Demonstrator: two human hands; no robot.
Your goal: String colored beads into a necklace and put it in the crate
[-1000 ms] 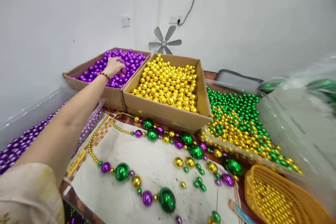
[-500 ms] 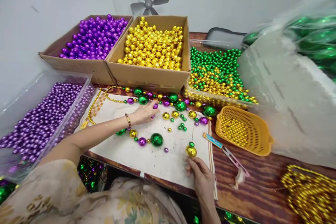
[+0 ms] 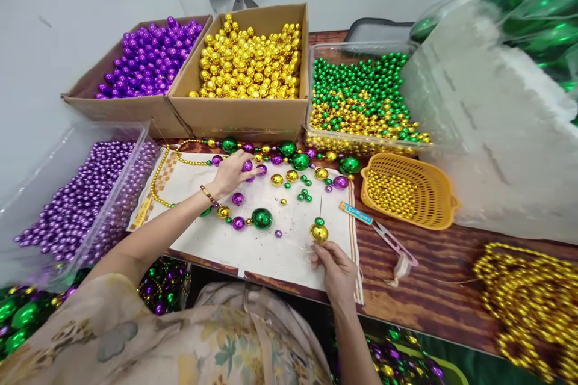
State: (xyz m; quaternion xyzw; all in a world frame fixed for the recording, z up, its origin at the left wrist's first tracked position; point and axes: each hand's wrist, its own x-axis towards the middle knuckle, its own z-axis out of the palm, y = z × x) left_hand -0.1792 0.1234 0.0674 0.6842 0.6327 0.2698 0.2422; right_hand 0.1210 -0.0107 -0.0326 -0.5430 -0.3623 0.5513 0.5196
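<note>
Right hand [image 3: 335,269] pinches needle [image 3: 321,206] bearing gold, green beads; left hand [image 3: 232,172], at 10 o'clock, fingers closed on purple bead [image 3: 247,166]; strand [image 3: 253,218] part-strung, many loose.

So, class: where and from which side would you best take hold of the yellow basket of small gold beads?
Probably the yellow basket by the lip at its right end, coming from the right: the rim flares outward there, and that side lies clear of the white cloth and snips.

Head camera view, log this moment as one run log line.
left hand: fingers on purple bead | right hand: pinching needle with gold bead | surface: white cloth
</note>
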